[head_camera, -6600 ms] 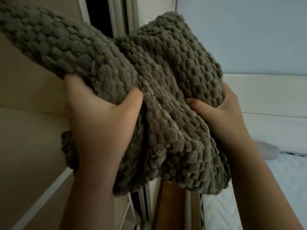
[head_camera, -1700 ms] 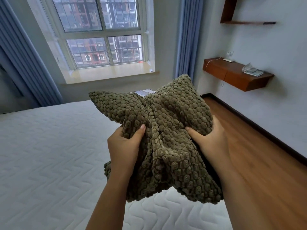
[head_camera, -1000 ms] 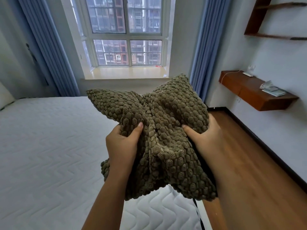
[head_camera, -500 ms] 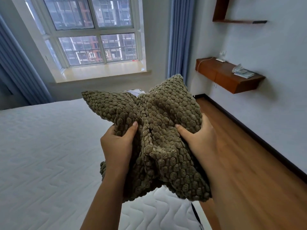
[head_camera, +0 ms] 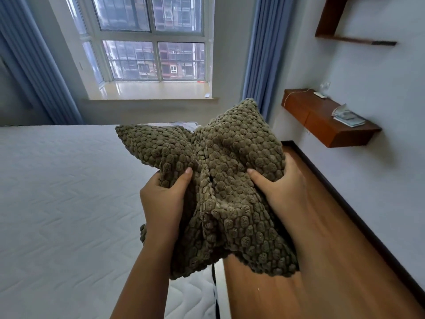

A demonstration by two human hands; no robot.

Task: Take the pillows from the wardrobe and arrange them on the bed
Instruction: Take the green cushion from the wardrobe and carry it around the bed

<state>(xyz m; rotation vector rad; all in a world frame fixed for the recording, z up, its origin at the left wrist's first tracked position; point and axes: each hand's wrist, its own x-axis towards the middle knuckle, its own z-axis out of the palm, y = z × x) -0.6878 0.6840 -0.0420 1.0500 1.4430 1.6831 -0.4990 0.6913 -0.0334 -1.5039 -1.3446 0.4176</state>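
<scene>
I hold an olive-green pillow [head_camera: 230, 180] with a bobbled knit cover in front of me, squeezed in the middle so its corners flare out. My left hand [head_camera: 163, 199] grips its left side, thumb pressed into the front. My right hand [head_camera: 280, 187] grips its right side the same way. The pillow hangs in the air over the near right corner of the bed [head_camera: 64, 192], which is a bare white quilted mattress filling the left half of the view. The wardrobe is out of view.
A strip of wooden floor [head_camera: 345, 261] runs along the bed's right side to a wall with a floating wooden shelf [head_camera: 322, 116] holding papers. A window [head_camera: 151, 38] with blue curtains [head_camera: 264, 54] lies ahead beyond the bed.
Since the wardrobe frame I have turned to face the bed and window with the pillow held the same way. Over the last second the view swings slightly; both grips are unchanged.
</scene>
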